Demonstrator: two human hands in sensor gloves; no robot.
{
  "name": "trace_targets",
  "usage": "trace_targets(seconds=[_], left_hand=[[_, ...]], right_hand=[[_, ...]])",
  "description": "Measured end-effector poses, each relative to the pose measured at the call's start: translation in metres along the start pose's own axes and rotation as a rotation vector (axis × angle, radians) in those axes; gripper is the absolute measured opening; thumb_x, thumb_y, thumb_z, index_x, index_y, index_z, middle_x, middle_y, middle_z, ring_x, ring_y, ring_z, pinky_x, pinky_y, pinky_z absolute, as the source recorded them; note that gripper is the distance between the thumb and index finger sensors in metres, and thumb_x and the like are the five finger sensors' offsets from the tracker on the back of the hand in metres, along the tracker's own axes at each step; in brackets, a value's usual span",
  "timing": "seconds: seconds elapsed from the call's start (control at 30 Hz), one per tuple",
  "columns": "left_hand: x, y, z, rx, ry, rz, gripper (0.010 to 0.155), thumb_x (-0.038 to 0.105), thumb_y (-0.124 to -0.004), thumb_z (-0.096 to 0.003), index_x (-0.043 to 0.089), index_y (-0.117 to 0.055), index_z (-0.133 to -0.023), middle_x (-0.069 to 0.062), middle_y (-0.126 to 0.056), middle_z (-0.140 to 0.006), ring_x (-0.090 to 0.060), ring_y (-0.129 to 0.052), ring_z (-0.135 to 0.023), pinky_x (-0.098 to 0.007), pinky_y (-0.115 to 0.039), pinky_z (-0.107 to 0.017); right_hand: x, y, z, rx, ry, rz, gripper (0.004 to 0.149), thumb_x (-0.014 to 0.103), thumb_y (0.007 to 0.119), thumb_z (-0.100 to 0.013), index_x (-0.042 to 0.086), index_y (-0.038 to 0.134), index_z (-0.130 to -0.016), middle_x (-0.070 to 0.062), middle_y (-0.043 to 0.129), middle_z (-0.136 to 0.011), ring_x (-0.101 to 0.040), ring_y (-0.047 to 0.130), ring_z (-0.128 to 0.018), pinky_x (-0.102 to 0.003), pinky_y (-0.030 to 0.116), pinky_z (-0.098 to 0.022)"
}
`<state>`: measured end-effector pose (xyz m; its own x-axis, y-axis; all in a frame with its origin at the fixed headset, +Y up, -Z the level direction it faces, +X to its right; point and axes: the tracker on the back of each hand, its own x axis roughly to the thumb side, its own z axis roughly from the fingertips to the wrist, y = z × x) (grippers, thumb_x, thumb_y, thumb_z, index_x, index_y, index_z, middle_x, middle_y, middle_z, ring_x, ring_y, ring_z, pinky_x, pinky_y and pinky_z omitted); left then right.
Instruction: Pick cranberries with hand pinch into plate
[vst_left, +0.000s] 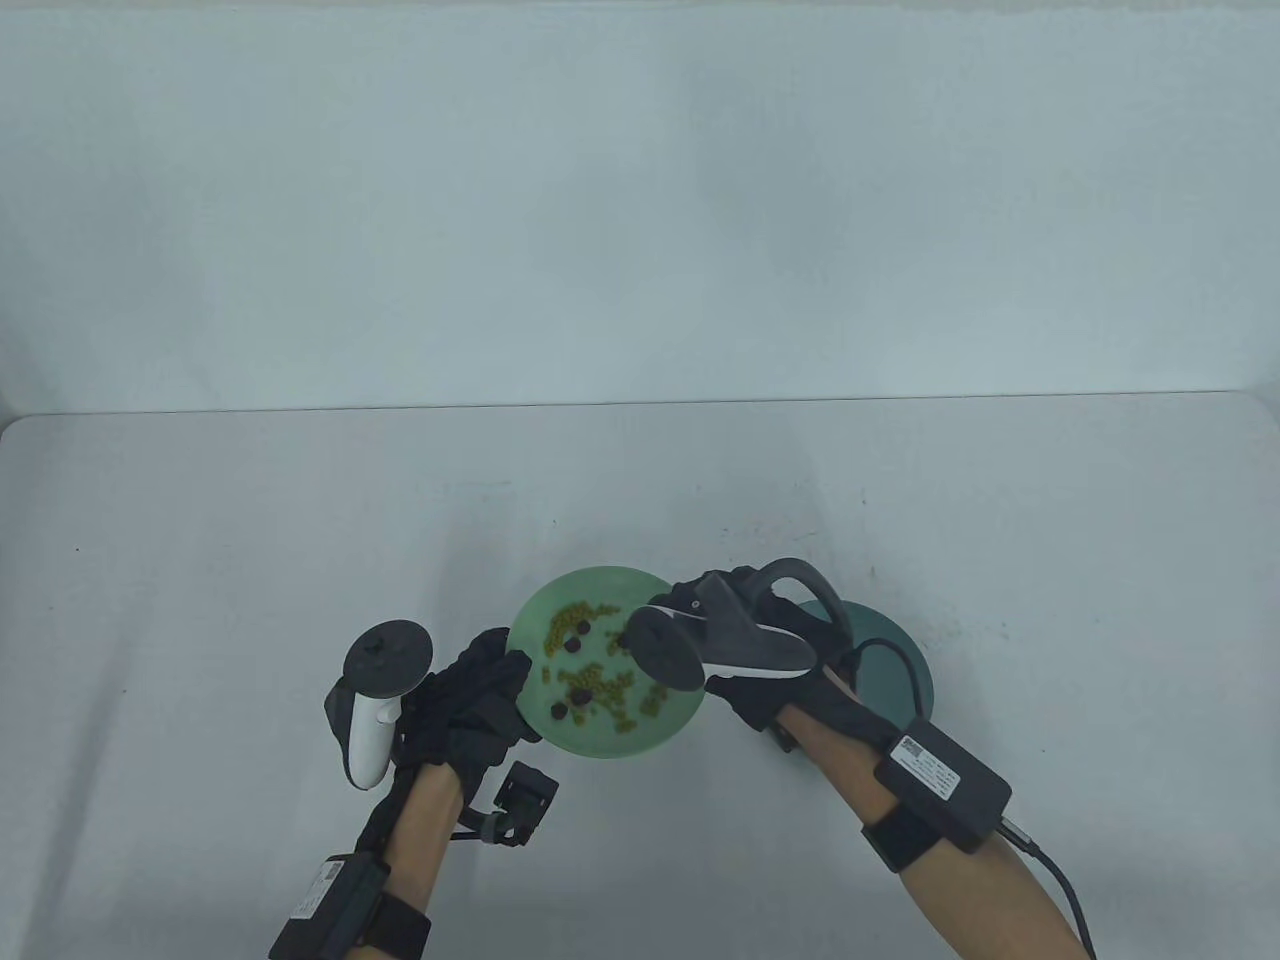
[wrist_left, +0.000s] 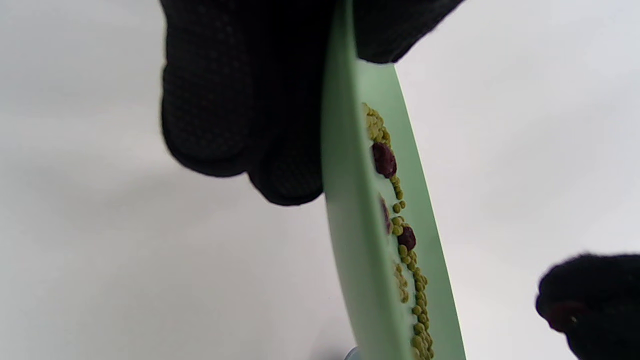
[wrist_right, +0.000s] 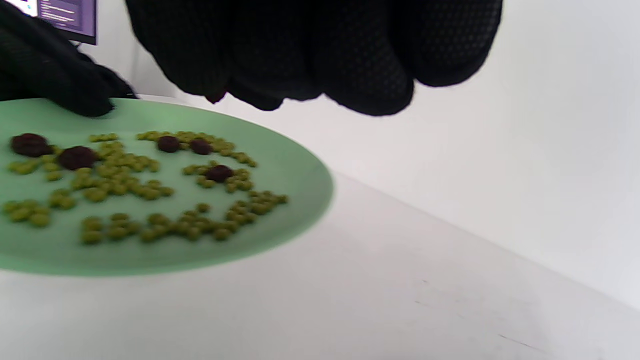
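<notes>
Your left hand (vst_left: 480, 690) grips light green plate (vst_left: 640, 590) rim, cranberries (vst_left: 575, 645) w/ peas inside, your right hand (vst_left: 745, 640) fingertips bunched above plate's right edge, can't tell if holding anything.

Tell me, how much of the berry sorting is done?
Hard to say what is done: the dark plate is mostly hidden. Left hand holds the light green plate; right hand seems to pinch something reddish. At least five cranberries remain among the green beans.
</notes>
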<state>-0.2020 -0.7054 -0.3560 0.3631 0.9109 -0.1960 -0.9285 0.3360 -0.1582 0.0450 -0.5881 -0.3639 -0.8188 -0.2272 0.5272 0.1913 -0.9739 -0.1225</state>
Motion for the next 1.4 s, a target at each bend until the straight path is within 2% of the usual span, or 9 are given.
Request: trace_targets(seconds=[0.23,0.57,0.83,1.13,1.4], left_hand=[[0.000,0.001,0.000,0.006,0.005,-0.002,0.054,0.023,-0.066,-0.0601,-0.003,-0.054,-0.106,-0.018,-0.083,-0.088,-0.023,-0.110,-0.055,-0.033,-0.096,-0.042],[-0.001,0.004,0.001,0.013,0.005,0.009,0.054,0.023,-0.066,-0.0602,-0.003,-0.054,-0.106,-0.018,-0.083,-0.088,-0.023,-0.110,-0.055,-0.033,-0.096,-0.042],[-0.001,0.004,0.001,0.013,0.004,0.016,0.054,0.023,-0.066,-0.0601,-0.003,-0.054,-0.106,-0.018,-0.083,-0.088,-0.023,-0.110,-0.055,-0.033,-0.096,-0.042],[-0.001,0.005,0.001,0.014,0.006,0.019,0.054,0.023,-0.066,-0.0602,-0.003,-0.054,-0.106,-0.018,-0.083,-0.088,-0.023,-0.110,-0.054,-0.033,-0.097,-0.042],[-0.001,0.006,0.001,0.013,0.007,0.026,0.054,0.023,-0.066,-0.0602,-0.003,-0.054,-0.106,-0.018,-0.083,-0.088,-0.023,-0.110,-0.055,-0.033,-0.097,-0.042]], right_hand=[[-0.048,0.014,0.017,0.029,0.126,-0.025,0.045,0.048,0.078,-0.050,0.023,0.084,-0.087,0.010,0.092,-0.057,-0.011,0.097,-0.050,-0.043,0.084,-0.054],[-0.088,0.080,0.019,0.188,0.279,-0.063,0.045,0.048,0.078,-0.050,0.023,0.083,-0.087,0.010,0.092,-0.057,-0.011,0.096,-0.050,-0.043,0.083,-0.054],[-0.097,0.121,0.015,0.291,0.339,-0.077,0.045,0.048,0.078,-0.050,0.023,0.084,-0.087,0.010,0.092,-0.057,-0.011,0.096,-0.050,-0.043,0.083,-0.054],[-0.099,0.143,0.008,0.352,0.367,-0.086,0.044,0.048,0.078,-0.050,0.023,0.084,-0.087,0.010,0.092,-0.057,-0.011,0.096,-0.050,-0.043,0.083,-0.054],[-0.100,0.153,0.005,0.381,0.378,-0.098,0.044,0.048,0.078,-0.051,0.023,0.084,-0.087,0.010,0.092,-0.057,-0.011,0.096,-0.050,-0.043,0.083,-0.054]])
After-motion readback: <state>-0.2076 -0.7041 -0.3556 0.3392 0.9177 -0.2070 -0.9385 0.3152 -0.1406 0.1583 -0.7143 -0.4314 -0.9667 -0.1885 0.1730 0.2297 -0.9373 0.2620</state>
